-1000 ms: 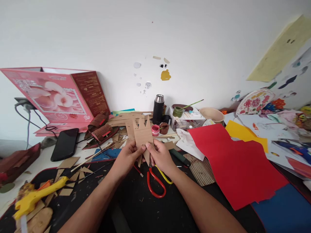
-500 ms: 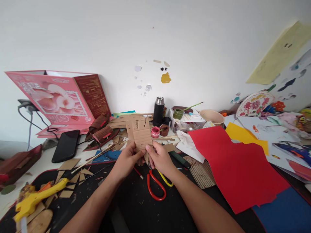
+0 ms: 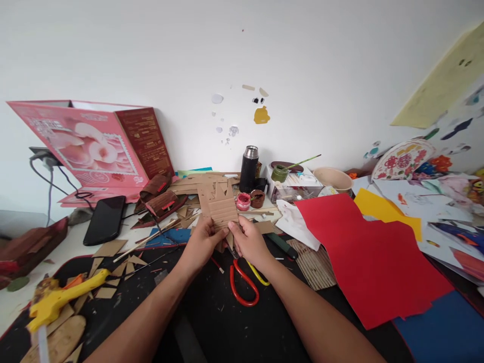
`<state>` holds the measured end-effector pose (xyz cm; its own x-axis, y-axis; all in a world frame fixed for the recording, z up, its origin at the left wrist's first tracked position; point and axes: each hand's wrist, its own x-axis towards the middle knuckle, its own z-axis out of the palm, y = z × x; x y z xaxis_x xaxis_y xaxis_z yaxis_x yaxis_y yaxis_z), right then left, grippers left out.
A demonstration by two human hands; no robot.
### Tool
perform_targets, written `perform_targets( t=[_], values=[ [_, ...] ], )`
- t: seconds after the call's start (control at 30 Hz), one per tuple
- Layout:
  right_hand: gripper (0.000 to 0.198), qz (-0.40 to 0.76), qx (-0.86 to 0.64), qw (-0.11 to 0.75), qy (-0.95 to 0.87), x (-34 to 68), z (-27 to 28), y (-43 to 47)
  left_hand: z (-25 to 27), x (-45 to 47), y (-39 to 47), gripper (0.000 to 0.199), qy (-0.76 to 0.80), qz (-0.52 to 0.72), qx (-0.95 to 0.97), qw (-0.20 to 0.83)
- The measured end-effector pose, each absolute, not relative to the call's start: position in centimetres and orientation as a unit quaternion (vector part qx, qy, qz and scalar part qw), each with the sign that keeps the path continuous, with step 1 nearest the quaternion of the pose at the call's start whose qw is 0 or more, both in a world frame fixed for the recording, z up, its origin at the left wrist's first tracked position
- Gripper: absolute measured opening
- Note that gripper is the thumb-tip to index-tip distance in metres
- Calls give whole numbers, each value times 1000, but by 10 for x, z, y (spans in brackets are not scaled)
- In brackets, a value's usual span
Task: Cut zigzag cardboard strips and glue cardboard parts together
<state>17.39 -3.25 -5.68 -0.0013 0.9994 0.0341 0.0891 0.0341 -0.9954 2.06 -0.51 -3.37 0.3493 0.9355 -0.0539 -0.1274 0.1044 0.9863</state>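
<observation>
Between both hands is a piece of corrugated cardboard (image 3: pixel 224 210) with pointed teeth cut along its upper edge. My left hand (image 3: pixel 204 241) pinches its lower left side, thumb on the front face. On the lower right side, my right hand (image 3: pixel 247 241) grips it the same way, the two thumbs nearly meeting. Part of the cardboard's lower end is hidden by the fingers. Just below the hands lie scissors (image 3: pixel 244 290) with one red and one yellow handle, their blades mostly covered. A dark green-handled tool (image 3: pixel 282 246) rests right of my right hand.
At left are a yellow glue gun (image 3: pixel 62 300), cardboard scraps and a phone (image 3: pixel 105 220). A black flask (image 3: pixel 248 169), an open pink paint jar (image 3: pixel 243 201) and a green paint jar (image 3: pixel 280 173) with a brush stand behind. Red paper (image 3: pixel 370 257) covers the right.
The cardboard's toothed top has tipped back slightly, its teeth looking shorter. Both hands keep their grip in nearly the same place. The camera view has shifted a little.
</observation>
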Motion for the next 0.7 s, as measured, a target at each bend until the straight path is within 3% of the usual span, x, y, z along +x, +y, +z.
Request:
perform_targets(
  t=[0.2,0.5,0.7],
  values=[
    [41,490,-478,502,-528,173,-42,-38,-27,19,-9,62,363,428,526,639],
    [54,503,-472,484,-539,176,-35,-42,-11,-1,-6,53,358,350,586,637],
    [47,466,-503,465,-559,177,-36,-45,-10,1,-9,57,374,366,587,618]
  ],
)
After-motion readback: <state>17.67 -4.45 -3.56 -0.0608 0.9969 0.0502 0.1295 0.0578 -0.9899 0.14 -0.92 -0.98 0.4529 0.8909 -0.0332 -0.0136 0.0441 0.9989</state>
